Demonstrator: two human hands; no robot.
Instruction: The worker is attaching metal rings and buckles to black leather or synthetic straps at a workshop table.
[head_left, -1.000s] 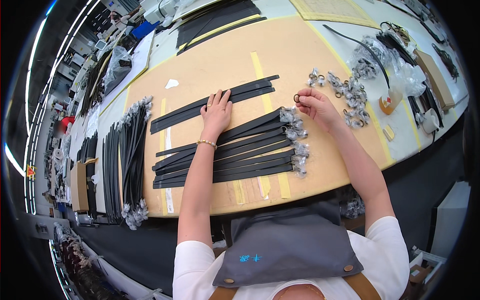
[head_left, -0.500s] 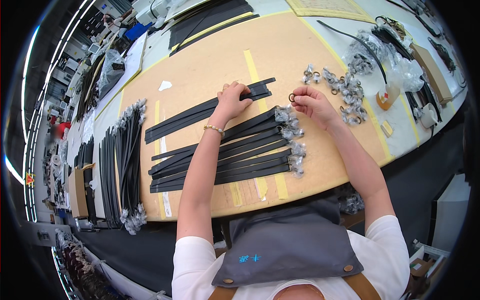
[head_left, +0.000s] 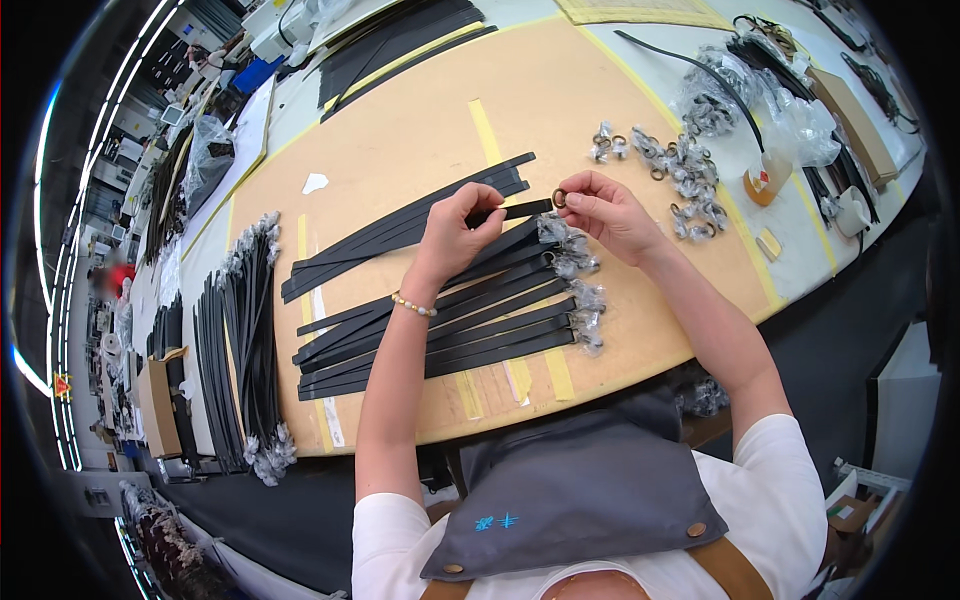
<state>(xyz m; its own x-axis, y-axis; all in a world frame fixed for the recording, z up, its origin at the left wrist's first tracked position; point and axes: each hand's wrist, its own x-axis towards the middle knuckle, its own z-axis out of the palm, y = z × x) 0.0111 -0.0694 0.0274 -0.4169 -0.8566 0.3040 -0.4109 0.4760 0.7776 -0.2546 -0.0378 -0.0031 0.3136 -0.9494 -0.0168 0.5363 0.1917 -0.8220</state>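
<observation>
Head view. Left hand (head_left: 464, 230) nearly closed, thumb and fingers pinching a black strap (head_left: 524, 210) close to its end. Right hand (head_left: 614, 214) grips a ring (head_left: 559, 199) between thumb and fingertips, right at the strap's end; whether threaded, cannot tell. Both held above the table (head_left: 370, 130). Flat straps (head_left: 370, 243) lie toward its far edge, fitted straps (head_left: 500, 350) along its near edge, wrapped rings (head_left: 688, 160) toward its right edge.
</observation>
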